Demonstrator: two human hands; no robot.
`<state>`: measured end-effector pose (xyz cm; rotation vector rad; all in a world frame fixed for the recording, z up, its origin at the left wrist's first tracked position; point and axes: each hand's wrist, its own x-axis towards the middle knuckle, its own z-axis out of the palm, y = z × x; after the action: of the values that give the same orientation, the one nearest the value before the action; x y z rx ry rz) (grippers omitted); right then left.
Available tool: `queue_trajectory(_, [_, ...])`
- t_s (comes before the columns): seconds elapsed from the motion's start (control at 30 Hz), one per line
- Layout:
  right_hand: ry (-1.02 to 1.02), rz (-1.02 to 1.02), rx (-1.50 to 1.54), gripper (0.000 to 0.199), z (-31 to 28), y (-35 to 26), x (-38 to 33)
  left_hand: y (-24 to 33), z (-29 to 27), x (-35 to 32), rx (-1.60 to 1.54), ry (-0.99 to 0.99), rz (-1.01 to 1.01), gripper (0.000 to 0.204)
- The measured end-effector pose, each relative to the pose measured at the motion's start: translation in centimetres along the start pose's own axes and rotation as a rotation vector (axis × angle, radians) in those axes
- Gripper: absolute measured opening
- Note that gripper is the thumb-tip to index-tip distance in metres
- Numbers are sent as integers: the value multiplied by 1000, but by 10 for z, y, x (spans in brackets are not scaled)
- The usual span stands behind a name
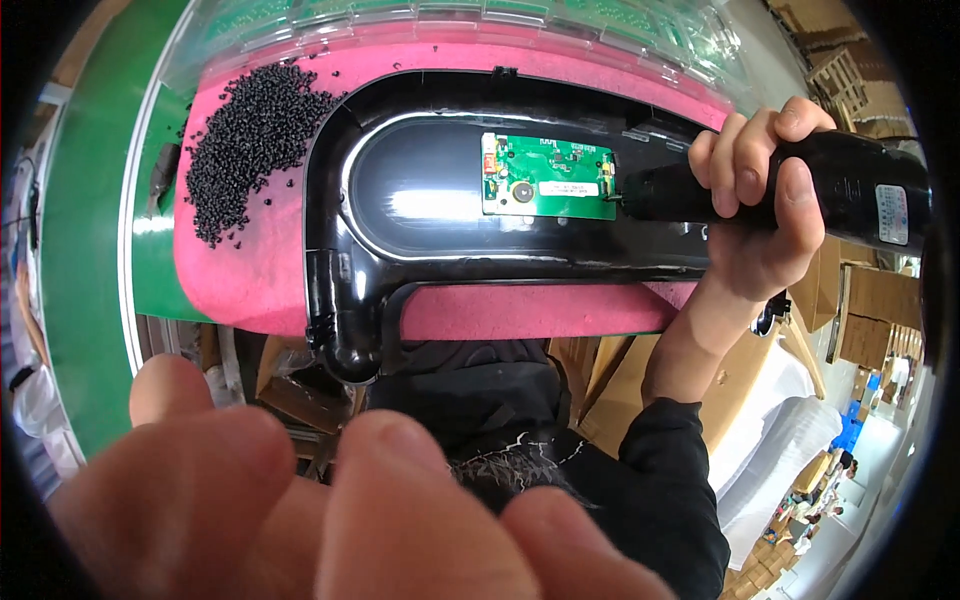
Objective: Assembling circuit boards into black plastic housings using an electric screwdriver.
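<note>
My right hand (765,195) is wrapped round a black electric screwdriver (855,185) lying sideways. The tip of its bit reaches the right edge of a green circuit board (555,205). That board sits inside a glossy black curved plastic housing (420,200), open side up. My left hand (330,500) is raised very close to the camera at the lower left, large and blurred. Its fingertips are apart, and nothing shows between them; its palm is out of sight.
The housing lies on a pink mat (490,312). A heap of small black screws (250,140) is spread at the mat's left. Clear plastic trays (400,30) line the back, above green surfaces. Cardboard boxes (630,385) stand below the mat, near my right forearm.
</note>
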<state>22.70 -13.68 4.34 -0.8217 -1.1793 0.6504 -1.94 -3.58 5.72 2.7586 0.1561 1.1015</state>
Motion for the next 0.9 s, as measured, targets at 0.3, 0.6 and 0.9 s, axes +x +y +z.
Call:
queue_trajectory(0.3, [-45, 15, -50, 30, -2, -3, -5, 22, 10, 24, 50, -130, -23, 23])
queue_trajectory(0.6, [-33, 43, -31, 26, 2, 1, 0, 39, 1, 30, 128, -255, -76, 22])
queue_trajectory(0.9, [-43, -21, -32, 28, 3, -4, -6, -8, -13, -34, 184, -244, -613, 10])
